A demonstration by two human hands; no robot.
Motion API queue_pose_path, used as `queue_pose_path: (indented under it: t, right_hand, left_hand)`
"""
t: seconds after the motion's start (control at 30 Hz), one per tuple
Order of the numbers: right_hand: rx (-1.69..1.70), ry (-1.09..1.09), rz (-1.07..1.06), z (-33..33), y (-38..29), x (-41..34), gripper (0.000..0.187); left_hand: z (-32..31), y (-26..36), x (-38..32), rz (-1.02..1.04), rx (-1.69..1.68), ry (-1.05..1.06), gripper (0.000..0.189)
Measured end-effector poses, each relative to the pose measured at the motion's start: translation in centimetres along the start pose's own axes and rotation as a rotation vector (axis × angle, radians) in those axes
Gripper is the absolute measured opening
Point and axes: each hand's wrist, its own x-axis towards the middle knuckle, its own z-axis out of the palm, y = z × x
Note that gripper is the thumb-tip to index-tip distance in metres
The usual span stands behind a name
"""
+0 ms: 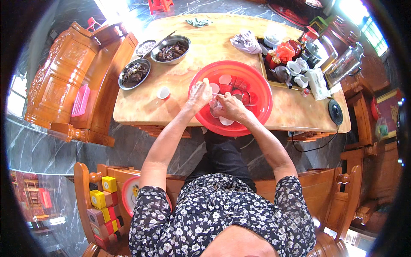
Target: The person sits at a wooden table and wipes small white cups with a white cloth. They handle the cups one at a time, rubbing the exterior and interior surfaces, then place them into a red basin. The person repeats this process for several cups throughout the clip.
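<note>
A large red plastic basin (266,106) stands at the near edge of the wooden table, holding several small cups, some red outside and some showing pale round tops. Over its left part, my left hand (201,93) has its fingers closed together near a pale round cup (214,88). My right hand (231,106) is close beside it, fingers curled round a crumpled, clear piece of plastic (217,105). The fingertips of both hands nearly meet at this plastic; whether the left grips it too is hard to tell. A single white-lined cup (163,93) stands on the table left of the basin.
Metal bowls of dark food (170,51) stand at the back left with chopsticks across one. At right, a tea tray (282,84) holds a teapot, cups and jars; a crumpled cloth (246,42) lies beside it. A round black corded plate (335,111) lies far right.
</note>
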Motion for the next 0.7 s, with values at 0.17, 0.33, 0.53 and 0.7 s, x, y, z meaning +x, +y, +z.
queue_pose_path:
  t: [0.17, 0.33, 0.53, 0.7]
  right_hand:
    - [0.098, 0.033, 0.060, 0.9, 1.0, 1.0, 0.045]
    - [0.293, 0.421, 0.173, 0.1, 2.3, 1.5, 0.037]
    - [0.187, 0.544, 0.260, -0.5, 3.3, 0.5, 0.020]
    - [0.411, 0.639, 0.139, 0.4, 3.5, 1.7, 0.017]
  left_hand:
    - [2.0, 1.2, 1.3, -0.140, -0.010, -0.087, 0.029]
    - [4.6, 0.3, 1.4, -0.236, -0.061, -0.072, 0.031]
    - [5.1, -0.5, 2.1, -0.162, -0.036, -0.087, 0.019]
    - [5.5, -1.1, 2.0, -0.184, -0.047, 0.002, 0.027]
